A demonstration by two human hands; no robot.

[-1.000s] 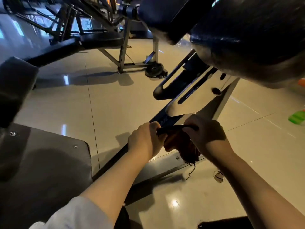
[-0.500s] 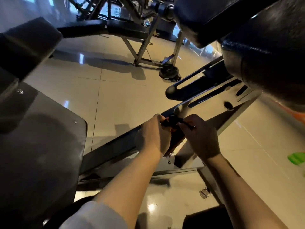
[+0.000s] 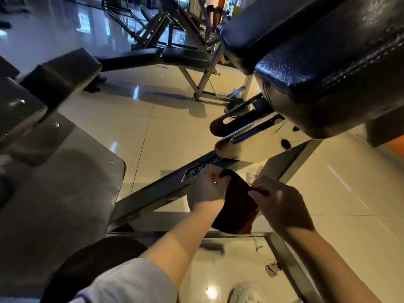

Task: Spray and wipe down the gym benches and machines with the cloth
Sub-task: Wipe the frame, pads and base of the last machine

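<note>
Since the earlier frames: dark reddish-brown cloth opened from a bunched wad into a hanging panel, stretched wider between two hands now drawn further apart.

Left to right. At nine o'clock, a flat grey metal footplate with screws, dull and smudged. At ten o'clock, a black padded roller, with a black upholstered flat bench on a steel frame behind at eleven. Running from seven towards one, a dark slanted steel frame beam with a red-and-white label, apparently the surface next in line for wiping.

Near centre, left hand pinching the cloth's upper left corner, fingers curled over the edge. Cloth hanging between the hands, in front of the beam, clear of the floor. At four o'clock from it, right hand gripping the opposite corner, knuckles up. Both clamped on the cloth, held taut and spread: likely refolding or finding a clean face before pressing it to the metal. Contact between cloth and beam hard to judge from this angle.

At two o'clock, a large black stitched vinyl seat pad overhanging a pale slotted adjustment bracket. At five o'clock, bits of debris on the glossy beige tiled floor. No spray bottle identifiable anywhere.
</note>
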